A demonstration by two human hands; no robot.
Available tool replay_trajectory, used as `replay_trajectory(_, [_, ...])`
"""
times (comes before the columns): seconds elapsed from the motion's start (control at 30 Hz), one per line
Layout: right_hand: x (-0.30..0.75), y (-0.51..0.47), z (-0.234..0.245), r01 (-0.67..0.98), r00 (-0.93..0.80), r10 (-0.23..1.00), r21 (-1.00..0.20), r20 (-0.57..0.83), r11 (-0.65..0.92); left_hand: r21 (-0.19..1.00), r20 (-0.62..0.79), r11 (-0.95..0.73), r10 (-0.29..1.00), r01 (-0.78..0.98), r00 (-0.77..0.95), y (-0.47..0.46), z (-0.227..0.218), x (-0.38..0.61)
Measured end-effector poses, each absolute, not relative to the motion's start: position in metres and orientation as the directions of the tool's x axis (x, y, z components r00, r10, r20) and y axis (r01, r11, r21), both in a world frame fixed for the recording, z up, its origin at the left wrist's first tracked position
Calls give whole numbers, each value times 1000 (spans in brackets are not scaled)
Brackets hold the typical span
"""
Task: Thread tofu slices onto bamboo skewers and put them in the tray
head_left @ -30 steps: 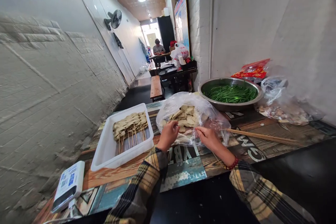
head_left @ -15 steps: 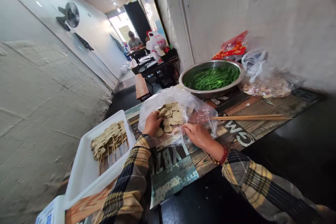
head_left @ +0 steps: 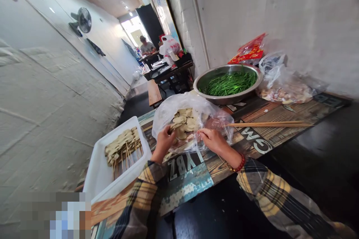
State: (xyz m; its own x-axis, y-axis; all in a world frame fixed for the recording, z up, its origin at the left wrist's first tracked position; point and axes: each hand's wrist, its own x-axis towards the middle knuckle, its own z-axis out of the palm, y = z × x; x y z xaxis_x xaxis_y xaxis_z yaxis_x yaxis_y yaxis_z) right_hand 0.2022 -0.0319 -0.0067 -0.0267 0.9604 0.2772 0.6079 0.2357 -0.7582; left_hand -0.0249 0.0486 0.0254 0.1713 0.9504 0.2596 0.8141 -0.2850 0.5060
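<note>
My left hand [head_left: 163, 142] is at the left side of an open clear plastic bag [head_left: 165, 110], its fingers closed on a thin pale slice at the edge of a pile of beige round slices [head_left: 185, 121]. My right hand [head_left: 214, 141] is at the bag's front right, pinching a thin wooden skewer [head_left: 221, 160] that runs back under the palm; its tip points toward the slices. To the left, a white plastic tray [head_left: 97, 171] holds several skewers threaded with slices [head_left: 122, 143]. Several bare bamboo skewers [head_left: 272, 124] lie right of the bag.
Behind the bag stands a steel basin [head_left: 224, 99] of long green vegetables [head_left: 231, 83]. Beside it are a tied clear bag [head_left: 286, 89] of pale pieces and a red packet [head_left: 249, 51]. A wall rises behind. Another person [head_left: 147, 46] sits far back, past a bench [head_left: 154, 92].
My left hand has drawn slightly toward me, over the front left of the pile, and slices there have shifted. My right hand keeps its pinch by the bag. The view has turned slightly.
</note>
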Motion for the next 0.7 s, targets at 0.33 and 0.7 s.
replay_trajectory(0.33, [200,-41,-5,305,24,956,-913,292,271,550,380,-448,886,705,266,-2,12,-23])
replay_trajectory(0.7, [193,-59,3,342,4,970,-912,241,225,365,364,-538,834,760,415,-5,12,-21])
